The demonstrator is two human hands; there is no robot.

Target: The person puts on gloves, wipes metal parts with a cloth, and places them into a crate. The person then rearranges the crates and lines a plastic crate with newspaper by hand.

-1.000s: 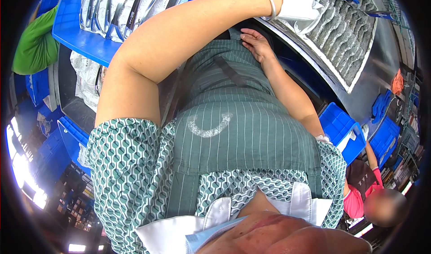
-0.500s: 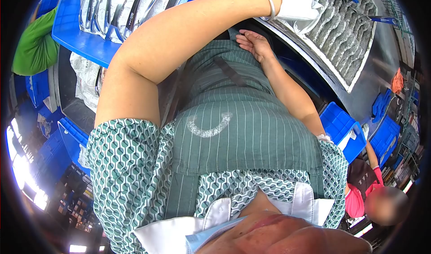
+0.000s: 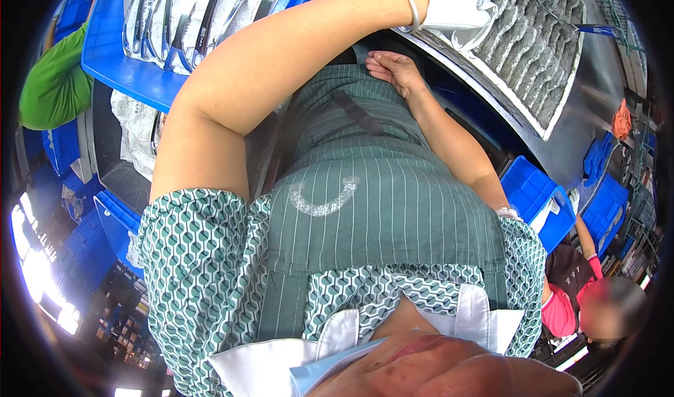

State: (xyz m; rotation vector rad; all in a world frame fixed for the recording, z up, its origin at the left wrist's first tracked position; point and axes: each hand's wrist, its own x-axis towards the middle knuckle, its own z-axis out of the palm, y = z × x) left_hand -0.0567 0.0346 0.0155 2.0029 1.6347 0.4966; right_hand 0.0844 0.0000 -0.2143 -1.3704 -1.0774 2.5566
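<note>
My left hand [image 3: 453, 14], in a white glove with a bangle at the wrist, reaches across to the top edge of the view. It is beside a white-edged tray [image 3: 537, 120] that carries rows of grey wavy pieces [image 3: 523, 42]. The glove's fingers are hidden, so I cannot make out whether it holds anything. My bare right hand [image 3: 397, 70] hangs low by the striped green apron [image 3: 379, 193]. Its fingers are loosely bent, and nothing shows in them.
At upper left, a blue bin [image 3: 123, 77] contains several shiny metal pieces [image 3: 203, 28] with white wrapping. Another blue bin [image 3: 537, 197] is at right. A co-worker's green sleeve [image 3: 53, 88] shows at far left. A person in pink [image 3: 562, 313] is at lower right.
My right hand's fingers have curled in slightly; before, they were straighter. My left hand has shifted a little to the left and up.
</note>
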